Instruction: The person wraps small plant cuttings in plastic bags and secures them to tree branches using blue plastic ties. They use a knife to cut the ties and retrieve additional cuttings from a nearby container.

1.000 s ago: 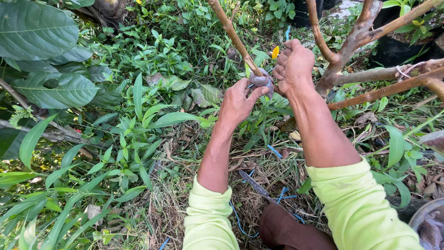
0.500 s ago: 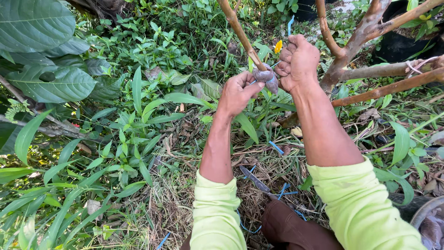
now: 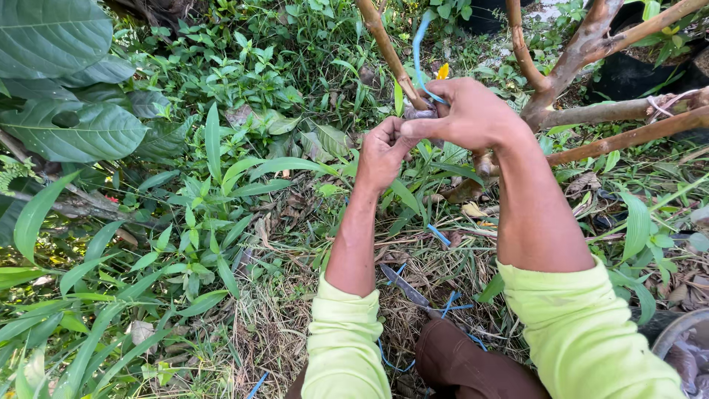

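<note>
Binding blue strip (image 3: 419, 52) round thin branch (image 3: 385, 46): our left hand (image 3: 380, 151) clenched at wrap, right hand (image 3: 473, 114) pinching strip. Next move needs steady tension, we judge.

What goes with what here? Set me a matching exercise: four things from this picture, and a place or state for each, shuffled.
Things:
1. blue strip
2. knife
3. left hand
4. yellow flower

Places or states:
A. lying on the dry grass between the forearms
B. behind the hands, among the green plants
C. curving up from the right hand beside the branch
D. closed in a fist just under the branch

Pairs: 1-C, 2-A, 3-D, 4-B
</note>
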